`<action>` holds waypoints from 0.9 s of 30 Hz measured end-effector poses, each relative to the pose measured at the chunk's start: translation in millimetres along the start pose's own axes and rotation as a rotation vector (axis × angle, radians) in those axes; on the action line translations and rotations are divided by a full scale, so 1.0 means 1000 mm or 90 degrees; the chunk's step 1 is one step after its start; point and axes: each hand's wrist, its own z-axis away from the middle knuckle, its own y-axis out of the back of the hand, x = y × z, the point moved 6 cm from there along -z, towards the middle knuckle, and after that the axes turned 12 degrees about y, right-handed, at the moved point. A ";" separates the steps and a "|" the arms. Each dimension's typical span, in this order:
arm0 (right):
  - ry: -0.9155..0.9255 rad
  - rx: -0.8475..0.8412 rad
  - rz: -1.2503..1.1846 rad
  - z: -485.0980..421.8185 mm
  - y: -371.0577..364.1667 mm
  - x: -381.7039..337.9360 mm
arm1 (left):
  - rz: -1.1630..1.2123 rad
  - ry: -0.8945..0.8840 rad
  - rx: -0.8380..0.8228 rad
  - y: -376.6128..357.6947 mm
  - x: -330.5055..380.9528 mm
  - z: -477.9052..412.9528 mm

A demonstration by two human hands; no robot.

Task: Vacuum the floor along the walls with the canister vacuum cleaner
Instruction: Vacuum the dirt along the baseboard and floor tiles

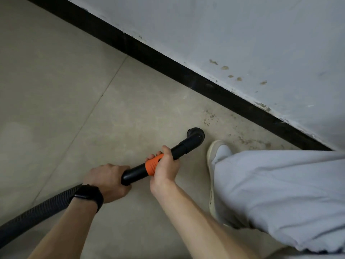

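Canister itself isn't in shot, only the business end. The wand (137, 172) is a black plastic tube with an orange collar (152, 165) partway along and a short elbow nozzle (195, 136) at the tip. A ribbed black hose (37, 212) trails off the lower left.

The nozzle sits low over the tile floor (65, 90), near the black baseboard (168, 66) but not against it, and just beside a pale shoe (218, 152). Some grime is speckled on the tiles between nozzle and baseboard.

The left grip (108, 181), with a dark band on the wrist, is wrapped round the back end of the wand where the hose joins. The right grip (165, 165) is curled round the orange collar.

My guess is the wand is stiff and light, so it goes where you point it. The hose looks bendy and will probably tug sideways. One grip at the rear and one at the collar seems right: the rear one takes the hose drag, the front one steers along the edge.
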 end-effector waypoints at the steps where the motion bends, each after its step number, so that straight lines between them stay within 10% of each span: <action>1: 0.001 0.008 0.005 -0.001 0.005 -0.001 | -0.005 -0.005 0.001 -0.003 0.003 0.002; 27: -0.002 -0.011 -0.013 -0.034 0.016 -0.034 | -0.053 -0.030 0.088 -0.005 0.054 -0.005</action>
